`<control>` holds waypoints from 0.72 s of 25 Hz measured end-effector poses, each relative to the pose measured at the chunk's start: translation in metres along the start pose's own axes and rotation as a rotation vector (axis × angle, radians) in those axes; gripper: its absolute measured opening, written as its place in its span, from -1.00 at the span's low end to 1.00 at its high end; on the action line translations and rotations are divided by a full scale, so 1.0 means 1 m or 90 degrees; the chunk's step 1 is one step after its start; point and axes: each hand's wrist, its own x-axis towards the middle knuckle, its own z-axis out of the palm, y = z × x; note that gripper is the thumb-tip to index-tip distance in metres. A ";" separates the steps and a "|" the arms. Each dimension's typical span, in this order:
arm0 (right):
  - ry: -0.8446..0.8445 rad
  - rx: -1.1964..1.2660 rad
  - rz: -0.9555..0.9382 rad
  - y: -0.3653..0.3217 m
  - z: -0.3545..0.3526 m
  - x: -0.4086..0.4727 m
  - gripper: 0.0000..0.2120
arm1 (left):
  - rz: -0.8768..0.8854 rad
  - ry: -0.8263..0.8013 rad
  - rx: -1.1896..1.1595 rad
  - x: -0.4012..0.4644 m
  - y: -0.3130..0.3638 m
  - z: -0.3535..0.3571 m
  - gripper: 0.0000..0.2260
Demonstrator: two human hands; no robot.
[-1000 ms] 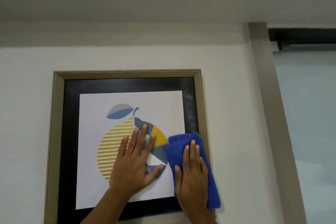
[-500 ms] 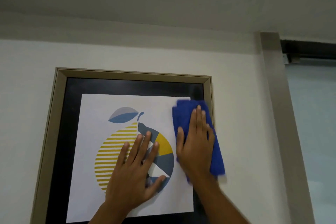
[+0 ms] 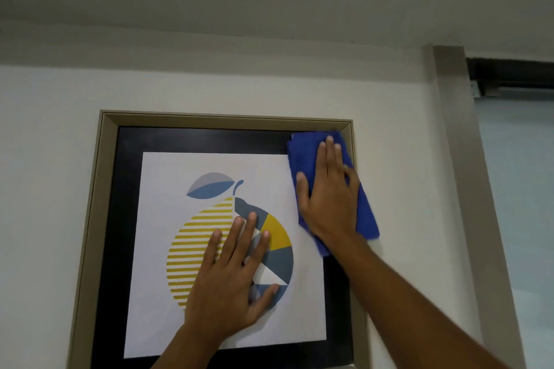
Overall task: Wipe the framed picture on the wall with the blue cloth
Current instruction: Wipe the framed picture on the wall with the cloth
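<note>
The framed picture point(image 3: 108, 189) hangs on the white wall, with a beige frame, a black mat and a print of a striped yellow and blue fruit. My left hand point(image 3: 230, 275) lies flat with spread fingers on the glass over the fruit. My right hand point(image 3: 329, 192) presses the folded blue cloth point(image 3: 302, 153) flat against the picture's upper right corner. The cloth covers the right frame edge there and hangs a little past it onto the wall.
A beige door or window post point(image 3: 467, 189) runs down the wall to the right of the picture, with a dark rail point(image 3: 509, 75) and a pale frosted pane point(image 3: 521, 189) beyond it. The ceiling is close above.
My right hand has slid the blue cloth up the picture's right side, from the lower right to the upper right corner. My left hand has stayed flat on the fruit print.
</note>
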 end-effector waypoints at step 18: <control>-0.021 -0.027 0.032 -0.001 -0.003 0.018 -0.32 | 0.016 0.048 -0.002 -0.001 0.000 0.001 -0.25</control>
